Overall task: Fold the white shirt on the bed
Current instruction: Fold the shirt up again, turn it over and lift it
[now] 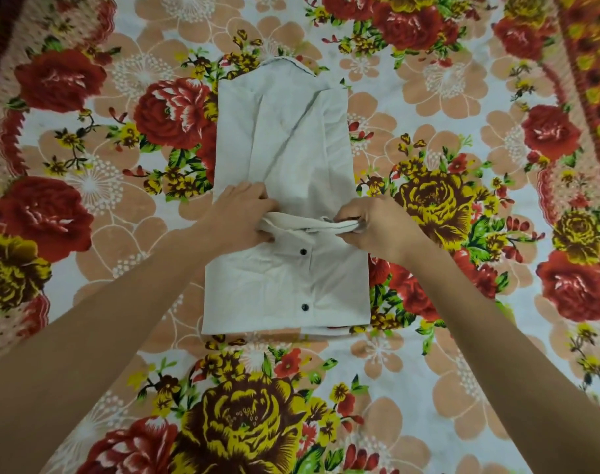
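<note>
The white shirt (281, 148) lies in a narrow strip down the middle of the bed, sleeves folded in, collar at the far end. Its near part is turned up over itself, showing the button placket with two dark buttons. My left hand (240, 215) grips the left end of the lifted folded edge. At the right end of that same edge my right hand (374, 224) pinches the bunched cloth. Both hands are level with each other across the shirt's middle.
A flowered bedsheet (463, 97) with red and yellow roses covers the whole bed around the shirt. A darker patterned border (593, 63) runs along the right side.
</note>
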